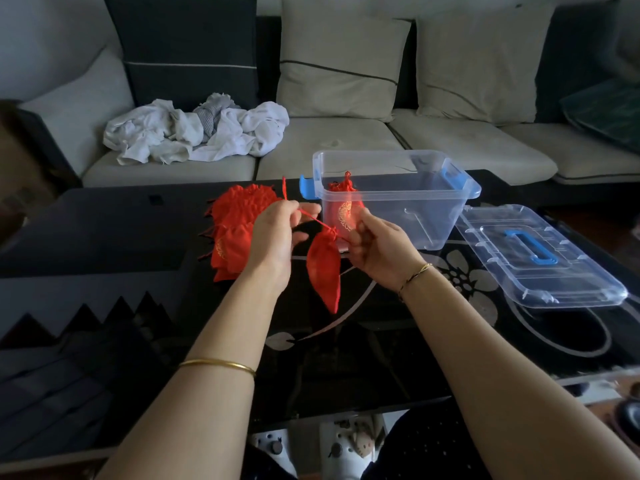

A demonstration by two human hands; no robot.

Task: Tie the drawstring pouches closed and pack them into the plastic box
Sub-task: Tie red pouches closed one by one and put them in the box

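Left grip (pixel 273 233): pinches a thin red drawstring cord (pixel 311 218) between thumb and fingertips, drawn taut up and left. Right grip (pixel 377 247): curls shut at the gathered neck of a small red fabric pouch (pixel 323 268), hanging above the glossy black tabletop (pixel 346 358), just near of a clear plastic box with blue latches (pixel 415 216). Shows one tied red pouch (pixel 346 206) inside that box and a heap of loose red pouches (pixel 235 206) at left. Risks, as a judgement: slipping off the thin cord under uneven pull and dropping the pouch; leaving a slack knot and a neck free to reopen; snagging cord ends on the box rim during packing.
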